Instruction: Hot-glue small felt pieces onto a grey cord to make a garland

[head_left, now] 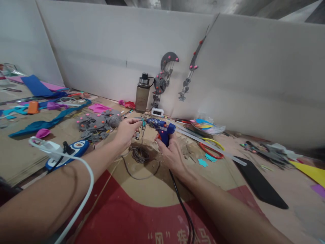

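My right hand [170,153] is wrapped round the handle of a blue hot glue gun [160,127], whose nozzle points left and whose black cord [181,200] trails back toward me. My left hand [127,130] pinches a small teal piece [143,123] right at the gun's tip, with a thin grey cord hanging from it. Below both hands lies a coil of grey cord [140,154] on the cardboard-covered table [152,189].
A brown water bottle [142,93] stands against the white back wall, beside hanging grey felt ornaments [162,79]. Grey felt discs with pink dots [95,123], red scissors [211,150], a metal ruler [210,145], a black sheet [259,181] and blue felt strips [48,122] lie around. A white cable [83,189] crosses my left forearm.
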`<control>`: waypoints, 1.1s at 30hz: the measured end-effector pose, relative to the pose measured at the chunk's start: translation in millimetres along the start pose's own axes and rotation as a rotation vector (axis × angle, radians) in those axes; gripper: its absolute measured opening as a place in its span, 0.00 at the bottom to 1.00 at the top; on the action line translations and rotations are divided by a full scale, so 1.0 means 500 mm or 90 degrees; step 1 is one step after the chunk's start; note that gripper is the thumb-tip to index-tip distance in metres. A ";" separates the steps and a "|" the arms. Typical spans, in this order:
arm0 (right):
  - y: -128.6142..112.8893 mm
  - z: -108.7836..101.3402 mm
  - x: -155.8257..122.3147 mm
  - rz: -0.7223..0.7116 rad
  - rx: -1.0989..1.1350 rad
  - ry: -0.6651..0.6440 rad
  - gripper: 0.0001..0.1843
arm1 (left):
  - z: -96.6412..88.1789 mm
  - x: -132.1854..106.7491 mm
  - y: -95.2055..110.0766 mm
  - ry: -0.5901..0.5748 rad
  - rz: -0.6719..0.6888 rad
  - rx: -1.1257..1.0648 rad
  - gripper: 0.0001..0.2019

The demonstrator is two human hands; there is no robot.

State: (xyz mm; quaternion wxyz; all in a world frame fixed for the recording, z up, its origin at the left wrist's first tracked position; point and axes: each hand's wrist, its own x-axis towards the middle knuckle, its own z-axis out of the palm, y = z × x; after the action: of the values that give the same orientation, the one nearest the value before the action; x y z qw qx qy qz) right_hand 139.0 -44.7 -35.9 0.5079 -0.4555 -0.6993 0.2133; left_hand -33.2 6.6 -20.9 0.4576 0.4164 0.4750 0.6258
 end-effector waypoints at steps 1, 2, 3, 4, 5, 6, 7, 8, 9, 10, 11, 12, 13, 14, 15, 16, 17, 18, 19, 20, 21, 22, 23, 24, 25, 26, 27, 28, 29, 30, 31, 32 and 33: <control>-0.003 -0.001 0.000 0.005 -0.006 -0.006 0.13 | 0.000 -0.001 0.000 -0.003 0.001 0.000 0.11; -0.005 -0.001 0.000 0.009 -0.009 -0.010 0.14 | 0.001 -0.002 0.001 -0.004 0.003 0.002 0.10; -0.006 -0.001 0.000 0.010 -0.013 -0.012 0.14 | 0.001 -0.003 0.001 -0.005 0.004 0.006 0.10; -0.005 -0.001 0.000 0.011 -0.020 -0.014 0.14 | 0.002 -0.003 0.001 -0.006 0.005 0.010 0.11; -0.004 0.000 0.000 0.014 -0.029 -0.013 0.15 | 0.002 -0.004 0.001 -0.006 0.006 0.014 0.11; -0.003 0.000 0.000 0.016 -0.038 -0.013 0.15 | 0.003 -0.005 0.001 -0.005 0.006 0.018 0.11; -0.003 0.000 -0.001 0.019 -0.046 -0.011 0.16 | 0.003 -0.006 0.001 -0.004 0.007 0.024 0.11; -0.003 0.000 -0.001 0.018 -0.053 -0.008 0.17 | 0.003 -0.007 0.001 -0.004 0.009 0.030 0.11; -0.003 -0.001 -0.001 0.016 -0.057 -0.006 0.17 | 0.003 -0.007 0.000 -0.005 0.011 0.037 0.10; -0.004 -0.001 -0.001 0.012 -0.057 -0.005 0.17 | 0.002 -0.007 0.000 -0.005 0.013 0.044 0.10; -0.004 -0.001 -0.001 0.010 -0.055 -0.004 0.17 | 0.002 -0.006 -0.001 -0.005 0.016 0.049 0.10; -0.005 -0.001 -0.001 0.009 -0.052 -0.006 0.17 | 0.001 -0.005 -0.001 -0.005 0.019 0.051 0.10; -0.005 -0.001 -0.001 0.010 -0.048 -0.006 0.17 | 0.001 -0.005 -0.001 -0.003 0.020 0.050 0.11; -0.004 -0.001 -0.001 0.012 -0.044 -0.009 0.16 | 0.001 -0.004 -0.001 0.000 0.021 0.046 0.11; -0.003 -0.001 -0.001 0.013 -0.039 -0.013 0.16 | 0.000 -0.003 -0.001 0.000 0.022 0.044 0.11; -0.002 0.000 -0.001 0.013 -0.034 -0.017 0.15 | 0.000 -0.003 -0.001 0.000 0.024 0.041 0.11; -0.001 0.000 -0.001 0.012 -0.029 -0.020 0.15 | 0.001 -0.004 0.000 -0.004 0.024 0.039 0.11; 0.001 0.001 -0.001 0.010 -0.023 -0.021 0.14 | 0.001 -0.005 0.001 -0.009 0.024 0.039 0.11; 0.002 0.001 -0.002 0.008 -0.018 -0.018 0.14 | 0.002 -0.007 0.002 -0.015 0.023 0.040 0.11; 0.002 0.001 -0.002 0.008 -0.014 -0.017 0.14 | 0.002 -0.008 0.003 -0.020 0.020 0.042 0.11; 0.002 0.001 -0.002 0.009 -0.011 -0.015 0.14 | 0.002 -0.009 0.004 -0.022 0.018 0.043 0.11; 0.000 0.001 -0.002 0.011 -0.010 -0.014 0.13 | 0.003 -0.010 0.004 -0.021 0.017 0.043 0.11; -0.002 0.001 -0.002 0.013 -0.011 -0.012 0.13 | 0.003 -0.010 0.004 -0.020 0.017 0.042 0.11; -0.004 0.000 -0.002 0.016 -0.013 -0.009 0.13 | 0.003 -0.010 0.004 -0.016 0.019 0.041 0.11; -0.008 0.000 -0.002 0.018 -0.016 -0.006 0.13 | 0.002 -0.009 0.004 -0.012 0.021 0.041 0.11; -0.011 -0.001 -0.002 0.020 -0.016 -0.004 0.13 | 0.002 -0.008 0.004 -0.009 0.022 0.041 0.11; -0.013 -0.002 -0.002 0.020 -0.013 -0.005 0.13 | 0.002 -0.007 0.004 -0.007 0.023 0.041 0.11; -0.016 -0.003 -0.003 0.018 -0.009 -0.008 0.13 | 0.002 -0.007 0.004 -0.007 0.023 0.042 0.12; -0.017 -0.004 -0.003 0.017 -0.003 -0.011 0.12 | 0.002 -0.007 0.004 -0.010 0.023 0.043 0.11; -0.016 -0.004 -0.003 0.017 0.001 -0.009 0.12 | 0.002 -0.007 0.004 -0.014 0.023 0.043 0.11; -0.015 -0.004 -0.004 0.021 0.002 -0.007 0.12 | 0.002 -0.007 0.003 -0.018 0.023 0.044 0.11; -0.012 -0.003 -0.005 0.028 -0.001 -0.004 0.12 | 0.002 -0.007 0.003 -0.020 0.022 0.045 0.11; -0.009 -0.001 -0.006 0.035 -0.003 -0.002 0.13 | 0.002 -0.006 0.002 -0.021 0.019 0.045 0.10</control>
State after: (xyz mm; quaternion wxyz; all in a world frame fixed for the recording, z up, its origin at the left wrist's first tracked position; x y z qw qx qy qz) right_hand 137.7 -49.7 -33.7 0.4994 -0.4754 -0.6881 0.2260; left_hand -31.9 3.5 -20.1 0.4410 0.4500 0.4829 0.6081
